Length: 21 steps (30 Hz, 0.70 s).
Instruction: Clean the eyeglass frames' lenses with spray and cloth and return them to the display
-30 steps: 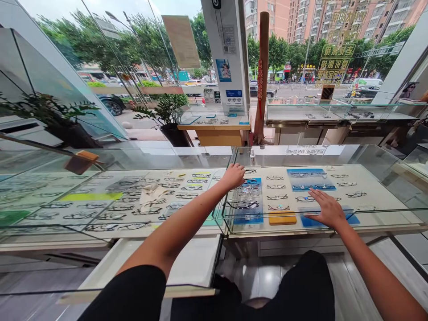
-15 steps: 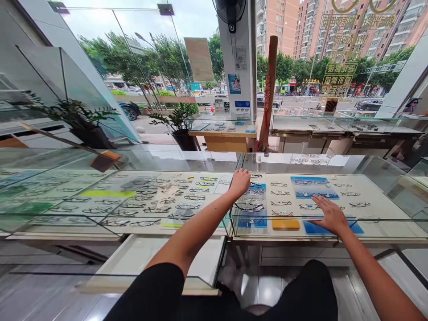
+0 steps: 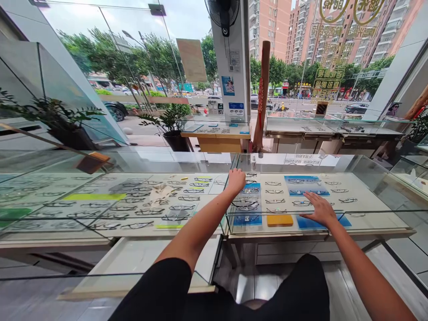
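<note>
My left hand (image 3: 236, 180) is over the joint between two glass display cases, its fingers curled down; what they hold, if anything, is hidden. To the right, my right hand (image 3: 320, 209) has its fingers spread above the front of the right glass case (image 3: 371, 196), near a blue mat (image 3: 343, 220) and a pair of glasses (image 3: 301, 203). Rows of glasses lie in the case, some on another blue mat (image 3: 290, 189). A yellow block (image 3: 279, 220) sits near its front edge. More glasses fill the left case (image 3: 209, 203).
An open white drawer (image 3: 133, 258) juts out below the left case. A wooden block on a stick (image 3: 92, 162) lies at the left. Beyond stand a potted plant (image 3: 175, 139), a wooden post (image 3: 262, 98) and further display cases (image 3: 301, 127). A small bottle (image 3: 253, 162) stands behind the cases' joint.
The view has shifted a little to the right, so the cases and both hands appear further left. Both hands keep nearly the same posture and place over the cases.
</note>
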Each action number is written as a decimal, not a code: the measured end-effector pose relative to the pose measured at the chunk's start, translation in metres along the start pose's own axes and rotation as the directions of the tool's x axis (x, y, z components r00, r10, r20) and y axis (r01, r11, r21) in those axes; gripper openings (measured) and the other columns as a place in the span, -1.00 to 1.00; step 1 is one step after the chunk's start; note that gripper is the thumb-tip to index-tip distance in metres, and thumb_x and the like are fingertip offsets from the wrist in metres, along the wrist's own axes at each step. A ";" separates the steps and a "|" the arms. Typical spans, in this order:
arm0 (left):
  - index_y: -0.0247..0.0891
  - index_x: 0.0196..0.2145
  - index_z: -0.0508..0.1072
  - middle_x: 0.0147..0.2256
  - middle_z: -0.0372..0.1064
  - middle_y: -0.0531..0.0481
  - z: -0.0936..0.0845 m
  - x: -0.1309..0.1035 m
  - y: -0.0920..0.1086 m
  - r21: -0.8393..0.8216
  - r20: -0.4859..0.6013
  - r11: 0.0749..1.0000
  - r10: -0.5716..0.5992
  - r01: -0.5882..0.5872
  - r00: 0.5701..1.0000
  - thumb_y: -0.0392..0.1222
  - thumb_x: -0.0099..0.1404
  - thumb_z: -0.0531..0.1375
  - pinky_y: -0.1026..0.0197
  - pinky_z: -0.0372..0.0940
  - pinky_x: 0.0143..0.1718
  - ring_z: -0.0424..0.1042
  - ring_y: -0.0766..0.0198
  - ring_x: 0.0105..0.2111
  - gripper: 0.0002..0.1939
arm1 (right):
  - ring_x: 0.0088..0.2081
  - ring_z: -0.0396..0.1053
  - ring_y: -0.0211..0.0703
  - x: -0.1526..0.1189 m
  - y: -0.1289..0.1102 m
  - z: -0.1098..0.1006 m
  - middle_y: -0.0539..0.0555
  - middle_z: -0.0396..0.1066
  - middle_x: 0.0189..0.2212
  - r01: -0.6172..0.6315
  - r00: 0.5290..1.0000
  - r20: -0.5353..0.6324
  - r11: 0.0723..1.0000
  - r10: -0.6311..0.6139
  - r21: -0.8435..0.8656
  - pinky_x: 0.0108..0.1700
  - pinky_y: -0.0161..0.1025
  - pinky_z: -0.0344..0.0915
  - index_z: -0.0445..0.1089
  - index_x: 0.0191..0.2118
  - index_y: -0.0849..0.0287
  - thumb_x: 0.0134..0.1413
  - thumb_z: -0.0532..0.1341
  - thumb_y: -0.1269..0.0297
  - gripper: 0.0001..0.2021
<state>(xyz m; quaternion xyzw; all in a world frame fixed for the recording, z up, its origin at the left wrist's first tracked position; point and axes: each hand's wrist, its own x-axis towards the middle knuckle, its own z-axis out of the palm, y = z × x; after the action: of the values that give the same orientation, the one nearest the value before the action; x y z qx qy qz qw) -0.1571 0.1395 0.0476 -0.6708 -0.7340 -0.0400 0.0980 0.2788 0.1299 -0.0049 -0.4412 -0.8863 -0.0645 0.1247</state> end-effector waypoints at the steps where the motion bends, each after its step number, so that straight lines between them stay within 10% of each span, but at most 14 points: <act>1: -0.35 -0.14 0.65 -0.03 0.52 -0.41 -0.001 0.000 0.000 -0.002 -0.002 1.000 0.001 -0.001 1.000 -0.25 0.37 0.20 -0.08 0.21 0.04 0.38 -0.16 0.05 -0.77 | 0.42 0.30 0.31 0.000 -0.001 -0.001 0.20 0.29 0.44 -0.001 1.000 0.008 1.000 0.001 0.004 0.33 0.22 0.38 0.14 0.54 0.00 0.24 0.17 -0.36 -0.11; 14: -0.23 -0.19 0.59 -0.10 0.59 -0.23 -0.052 -0.074 -0.014 -0.090 -0.042 0.987 0.128 -0.131 0.991 -0.21 0.36 0.19 -0.05 0.28 0.00 0.47 -0.09 -0.01 -0.83 | 0.44 0.24 0.45 0.009 -0.015 -0.014 0.34 0.26 0.45 -0.069 0.989 0.132 0.996 0.061 0.051 0.37 0.34 0.31 0.25 0.47 0.10 0.14 0.24 -0.36 -0.07; 18: -0.16 -0.35 0.53 -0.33 0.60 0.01 -0.066 -0.128 -0.015 -0.183 0.041 0.947 0.277 -0.265 0.960 -0.21 0.25 0.29 0.14 0.29 -0.19 0.54 0.14 -0.26 -0.98 | 0.41 0.28 0.36 0.015 -0.132 -0.075 0.37 0.29 0.41 0.141 0.983 0.056 0.913 -0.175 0.383 0.39 0.31 0.26 0.36 0.38 0.13 0.20 0.35 -0.15 -0.26; 21: -0.14 -0.37 0.52 -0.41 0.58 0.06 -0.063 -0.168 -0.007 -0.344 0.198 0.874 0.425 -0.343 0.883 -0.21 0.26 0.27 0.21 0.24 -0.35 0.54 0.19 -0.37 -0.96 | 0.32 0.38 0.04 0.006 -0.266 -0.134 0.17 0.48 0.26 0.501 0.817 -0.196 0.498 -0.542 0.708 0.40 0.03 0.28 0.40 0.31 0.05 0.30 0.34 -0.10 -0.42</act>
<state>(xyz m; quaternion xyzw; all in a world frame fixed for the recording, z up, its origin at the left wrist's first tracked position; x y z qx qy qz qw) -0.1449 -0.0373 0.0765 -0.8103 -0.5763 -0.0393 -0.0988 0.0849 -0.0563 0.1242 -0.0665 -0.9288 0.2726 0.2420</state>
